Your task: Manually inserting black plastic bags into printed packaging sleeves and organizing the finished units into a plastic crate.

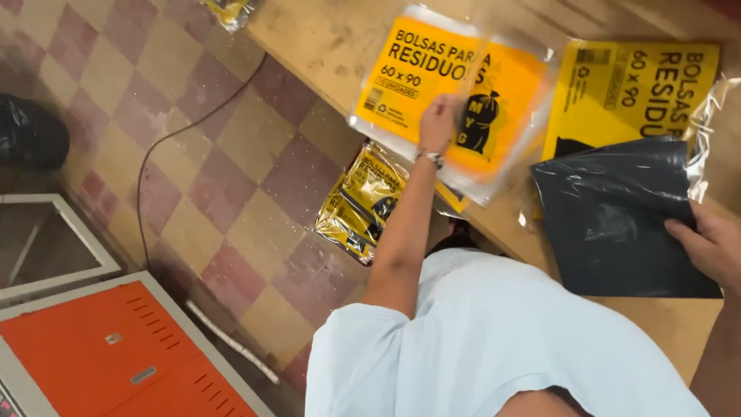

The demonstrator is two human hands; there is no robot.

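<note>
Wide wooden table (332,46) up top, checkered floor (193,177) beside it, orange cabinet (116,347) down low. A clear packet (451,93) with a yellow insert lies on the table, left hand (440,122) closed on its lower edge. A black bag (617,216) lies just beside a yellow sheet (633,85); right hand (710,247) presses the bag's edge, fingers together. A crumpled wrapper (359,201) lies on the floor.

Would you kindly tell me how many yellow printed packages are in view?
4: one under the left hand on the table, one at the table's right, a crumpled one on the floor, one at the top edge. More may be hidden.
</note>
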